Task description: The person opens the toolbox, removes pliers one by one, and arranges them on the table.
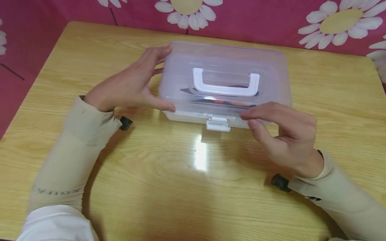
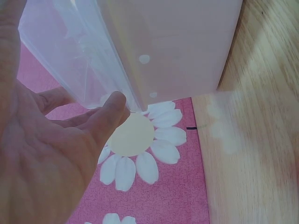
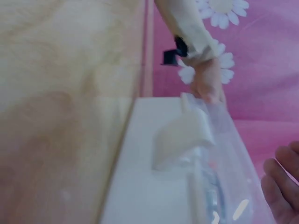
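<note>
A clear plastic storage box (image 1: 181, 73) with a white carry handle (image 1: 226, 89) stands on the table, its lid down. On the front, the white latch (image 1: 218, 124) sticks outward, also visible in the right wrist view. Through the lid show a dark pointed thing and an orange-and-dark thing (image 1: 224, 102), their kinds unclear. My left hand (image 1: 126, 82) holds the box's left end, thumb at the front corner and fingers at the back one. My right hand (image 1: 284, 132) is by the front edge, right of the latch, thumb and forefinger near each other with nothing seen between them.
The box is on a wooden table (image 1: 187, 194) near its back edge. Behind it is a pink wall covering (image 1: 253, 20) with large white daisies. Small dark devices (image 1: 281, 182) are strapped at both wrists over beige sleeves.
</note>
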The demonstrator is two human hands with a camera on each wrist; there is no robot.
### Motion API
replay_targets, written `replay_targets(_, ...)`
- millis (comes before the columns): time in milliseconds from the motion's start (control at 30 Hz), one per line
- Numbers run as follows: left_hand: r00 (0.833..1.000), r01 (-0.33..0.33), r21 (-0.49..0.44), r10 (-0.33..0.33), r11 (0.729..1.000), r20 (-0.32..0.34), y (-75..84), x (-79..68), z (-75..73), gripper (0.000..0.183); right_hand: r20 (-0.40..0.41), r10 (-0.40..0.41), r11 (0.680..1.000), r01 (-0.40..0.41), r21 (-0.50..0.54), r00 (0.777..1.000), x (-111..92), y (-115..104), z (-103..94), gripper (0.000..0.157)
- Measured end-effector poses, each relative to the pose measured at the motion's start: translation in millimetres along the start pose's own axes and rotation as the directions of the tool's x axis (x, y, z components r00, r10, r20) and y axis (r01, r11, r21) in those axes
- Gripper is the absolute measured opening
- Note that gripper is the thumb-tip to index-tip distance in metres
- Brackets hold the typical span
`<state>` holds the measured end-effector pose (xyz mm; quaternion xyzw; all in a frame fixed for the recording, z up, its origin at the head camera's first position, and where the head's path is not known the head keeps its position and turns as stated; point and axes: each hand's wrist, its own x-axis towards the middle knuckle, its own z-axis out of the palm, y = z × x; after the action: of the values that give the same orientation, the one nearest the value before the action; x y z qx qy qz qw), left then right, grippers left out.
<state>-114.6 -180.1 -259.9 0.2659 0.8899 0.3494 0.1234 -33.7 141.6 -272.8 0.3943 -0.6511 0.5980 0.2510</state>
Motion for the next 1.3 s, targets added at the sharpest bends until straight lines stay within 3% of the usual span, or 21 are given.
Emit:
replay_targets(133,1.0,0.004,-0.001,-0.004,1.0,0.004,0.7,2.2,0.4,0.126,-0.125,-0.007,0.999,0.012,0.039,0.992,9.4,-0.1,-5.5,0.022)
replay_targets(233,1.0,0.016,0.014,-0.016,1.0,0.006,0.5,2.3,-0.1,0.128,-0.176,-0.024,0.997,0.035,0.061,0.984,15.4,3.0,-9.6,0.02)
replay_targets(400,1.0,0.024,0.019,-0.024,1.0,0.013,-0.8,1.6,-0.5,0.128,-0.197,-0.023,0.998,0.035,0.059,0.98,26.0,5.7,-11.3,0.024)
replay_targets(667,1.0,0.0,0.012,0.0,1.0,0.007,-2.6,2.5,1.0,0.128,-0.207,0.072,0.997,-0.064,0.048,0.976,36.6,6.7,-18.1,0.033)
replay_targets(933,1.0,0.017,-0.009,-0.017,1.0,0.003,0.3,2.3,1.2,0.127,-0.083,0.196,0.98,-0.198,-0.015,0.977,43.2,13.6,-36.2,0.055)
replay_targets(1067,0.999,0.047,-0.022,-0.047,0.999,0.003,1.2,0.6,0.6,0.127,0.002,0.276,0.954,-0.273,-0.121,0.961,46.6,16.1,-44.4,0.066)
replay_targets(1200,0.999,0.047,-0.021,-0.047,0.999,0.0,0.5,0.7,0.8,0.127,0.095,0.308,0.928,-0.276,-0.251,0.947,47.8,20.3,-53.7,0.073)
replay_targets(1300,1.0,0.029,-0.013,-0.029,1.0,-0.005,-0.3,2.5,2.0,0.127,0.119,0.343,0.909,-0.297,-0.292,0.932,46.8,24.3,-59.2,0.077)
